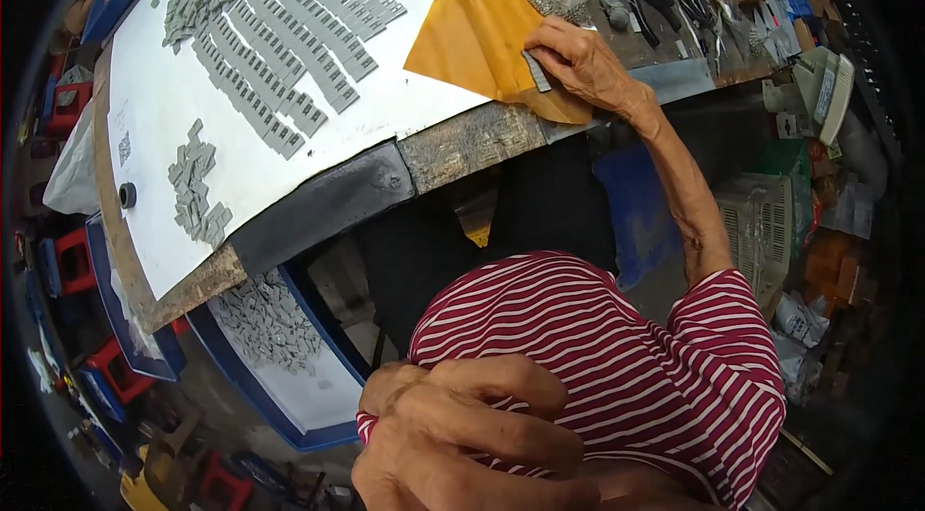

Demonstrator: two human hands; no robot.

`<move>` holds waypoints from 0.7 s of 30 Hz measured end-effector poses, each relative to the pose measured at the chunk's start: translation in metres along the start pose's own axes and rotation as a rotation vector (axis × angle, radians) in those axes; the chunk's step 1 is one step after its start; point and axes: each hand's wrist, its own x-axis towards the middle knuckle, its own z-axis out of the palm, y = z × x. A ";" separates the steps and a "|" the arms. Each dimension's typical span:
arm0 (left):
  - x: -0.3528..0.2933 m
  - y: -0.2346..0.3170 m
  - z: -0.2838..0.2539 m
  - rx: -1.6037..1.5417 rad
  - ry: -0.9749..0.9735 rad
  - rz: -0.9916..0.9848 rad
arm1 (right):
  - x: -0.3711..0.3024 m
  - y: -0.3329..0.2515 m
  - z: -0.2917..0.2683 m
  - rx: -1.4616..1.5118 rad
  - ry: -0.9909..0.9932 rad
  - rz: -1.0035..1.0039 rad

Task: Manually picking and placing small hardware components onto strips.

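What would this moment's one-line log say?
right hand: holding grey strip over orange sheet; left hand: raised before striped shirt; grey pieces: rows, heaps on white sheet

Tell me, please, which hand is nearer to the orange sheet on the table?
Right. The right hand is over the orange sheet, touching a grey strip; the left hand is away from the sheet, in front of the striped shirt.

Bright light washes the white sheet (265, 195) on my bench (472, 142), while the space beneath sinks into shadow. The fisheye bows edges and fades to black at the rim; my left grip (462, 429) looms oversized.
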 end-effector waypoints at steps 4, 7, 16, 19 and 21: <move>0.002 0.010 -0.008 0.061 -0.029 0.005 | 0.005 0.002 -0.003 -0.066 -0.067 -0.055; -0.009 0.014 0.013 0.149 0.471 -0.049 | 0.013 0.000 -0.006 -0.129 -0.117 -0.113; -0.057 0.008 -0.051 0.666 0.210 -0.292 | 0.026 -0.011 -0.010 -0.082 -0.245 -0.122; -0.064 0.019 -0.069 0.833 0.335 -0.446 | 0.026 -0.012 -0.014 -0.097 -0.286 -0.087; -0.070 0.026 -0.087 1.008 0.470 -0.455 | 0.029 -0.017 -0.014 -0.073 -0.264 -0.094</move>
